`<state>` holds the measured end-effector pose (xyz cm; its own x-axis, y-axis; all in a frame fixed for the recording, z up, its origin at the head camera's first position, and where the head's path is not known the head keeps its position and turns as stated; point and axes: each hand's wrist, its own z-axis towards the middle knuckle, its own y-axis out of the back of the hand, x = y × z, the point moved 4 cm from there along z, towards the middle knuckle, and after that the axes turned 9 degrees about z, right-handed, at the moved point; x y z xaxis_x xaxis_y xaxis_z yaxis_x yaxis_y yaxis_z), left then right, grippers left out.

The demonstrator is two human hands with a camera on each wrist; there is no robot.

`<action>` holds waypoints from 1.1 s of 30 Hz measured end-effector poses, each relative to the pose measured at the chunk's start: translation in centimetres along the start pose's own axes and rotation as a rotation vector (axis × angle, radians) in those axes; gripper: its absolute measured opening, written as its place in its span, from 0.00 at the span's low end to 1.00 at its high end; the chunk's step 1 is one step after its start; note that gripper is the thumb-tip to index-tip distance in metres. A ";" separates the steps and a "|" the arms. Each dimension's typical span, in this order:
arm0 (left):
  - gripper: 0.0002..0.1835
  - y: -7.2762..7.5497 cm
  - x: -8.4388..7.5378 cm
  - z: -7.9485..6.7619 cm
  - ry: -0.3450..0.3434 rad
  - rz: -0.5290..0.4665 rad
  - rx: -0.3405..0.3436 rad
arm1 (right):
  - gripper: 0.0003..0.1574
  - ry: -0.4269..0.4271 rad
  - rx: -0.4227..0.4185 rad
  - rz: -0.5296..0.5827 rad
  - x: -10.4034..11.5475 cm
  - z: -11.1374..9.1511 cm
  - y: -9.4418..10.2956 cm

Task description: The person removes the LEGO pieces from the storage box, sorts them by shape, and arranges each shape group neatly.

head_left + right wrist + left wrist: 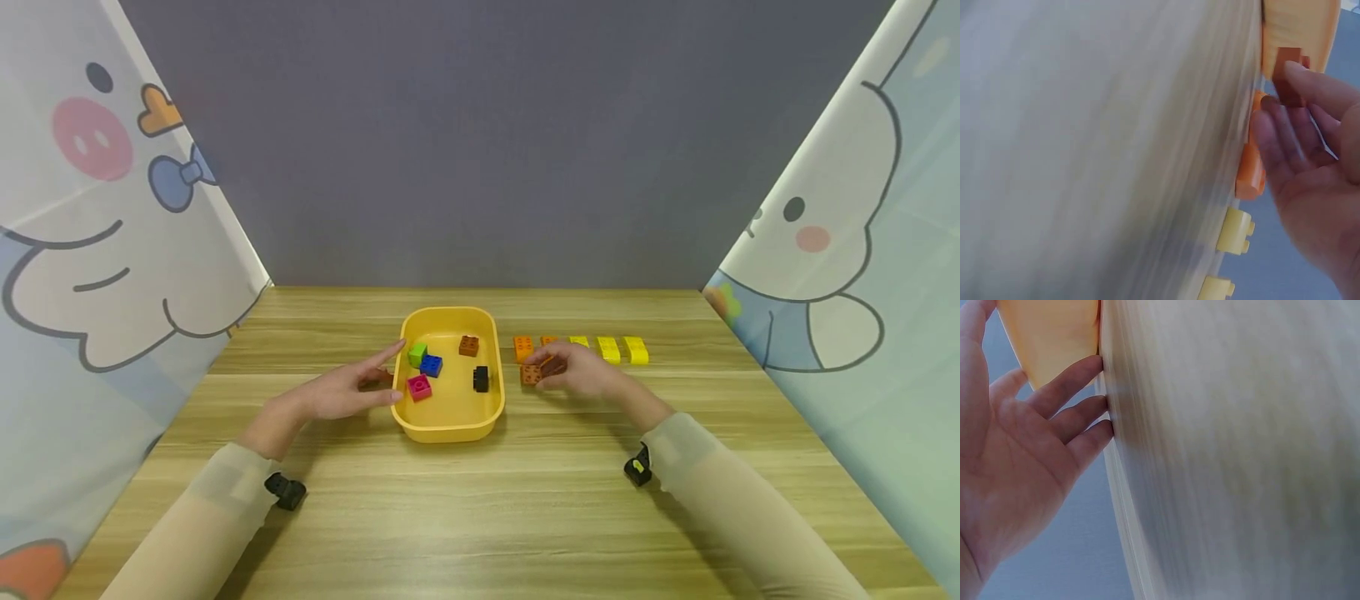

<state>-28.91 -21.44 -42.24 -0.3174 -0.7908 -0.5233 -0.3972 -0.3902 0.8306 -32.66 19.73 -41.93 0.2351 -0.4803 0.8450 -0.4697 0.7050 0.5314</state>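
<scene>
A brown toy brick (531, 374) is pinched between the thumb and fingers of my right hand (576, 371), just right of a yellow tray (450, 434). The right wrist view shows this brown brick (1288, 78) held above the table. My left hand (337, 392) touches the tray's left rim, thumb and fingers spread. Inside the tray lie a green brick (417, 355), a blue brick (431, 366), a pink brick (419, 387), a black brick (481, 379) and another brown brick (468, 345).
Right of the tray runs a row of bricks: an orange brick (522, 347), a second orange brick (1249, 173) partly hidden by the right hand in the head view, then yellow bricks (608, 350). They stand on a wooden table (465, 517) with a dark panel (480, 150) behind.
</scene>
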 end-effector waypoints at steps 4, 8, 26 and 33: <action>0.52 0.0 0.0 0.0 0.002 0.002 0.000 | 0.27 -0.017 0.032 -0.052 -0.1 0.1 -0.5; 0.52 0.0 -0.1 -0.1 0.007 0.001 0.000 | 0.26 -0.032 0.022 -0.062 -0.2 0.3 -0.7; 0.52 0.0 0.0 0.0 0.009 0.007 -0.002 | 0.26 -0.051 0.030 -0.066 -0.1 0.3 -0.7; 0.52 0.0 -0.2 -0.2 0.004 -0.001 -0.006 | 0.28 -0.055 0.034 -0.068 -0.3 0.4 -0.7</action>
<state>-28.72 -21.40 -42.07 -0.3137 -0.7923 -0.5233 -0.3922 -0.3938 0.8313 -32.79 19.16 -42.52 0.2205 -0.5553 0.8019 -0.4830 0.6521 0.5844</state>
